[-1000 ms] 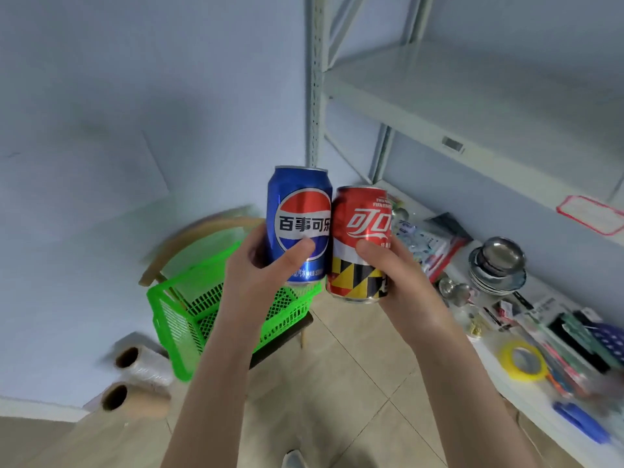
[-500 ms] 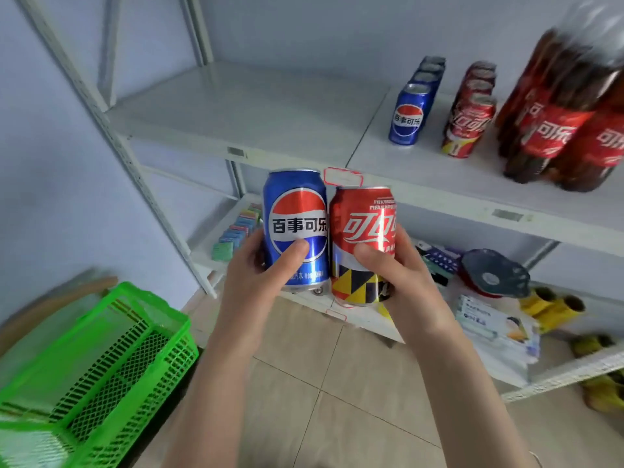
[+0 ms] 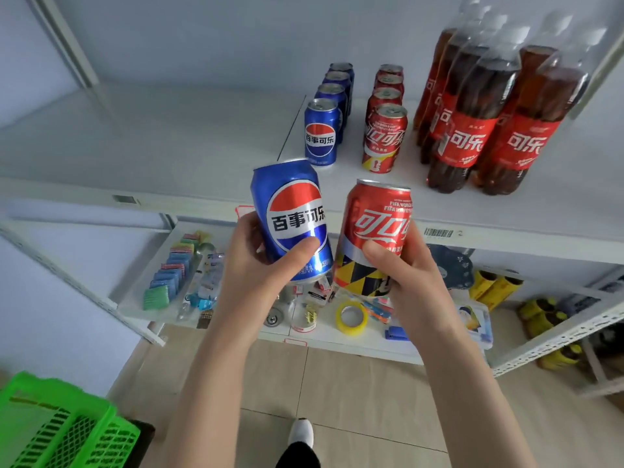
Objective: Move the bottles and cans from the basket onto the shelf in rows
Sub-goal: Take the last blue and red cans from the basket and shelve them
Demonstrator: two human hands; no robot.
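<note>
Head view: the green basket [image 3: 67, 430] sits on the tiled floor at the near left, and a white shoe [image 3: 301, 434] shows near the bottom edge. Further in, the left hand [image 3: 251, 278] grips a blue can [image 3: 290, 214]. Its fingers [image 3: 248, 231] are curled round the can's far side and its thumb is pressed across the front. The right hand [image 3: 408, 278] grips a red can [image 3: 374, 224] the same way. Both cans are held in the air just before the shelf [image 3: 169, 140] edge, side by side, tops leaning slightly apart. Beyond and below them, a lower shelf [image 3: 337, 336] carries a yellow tape roll [image 3: 349, 317] among small goods. On the shelf, a row of blue cans [image 3: 320, 133] runs front to back. A row of red cans [image 3: 385, 136] stands just right of it, and cola bottles [image 3: 472, 130] stand at the far right.
</note>
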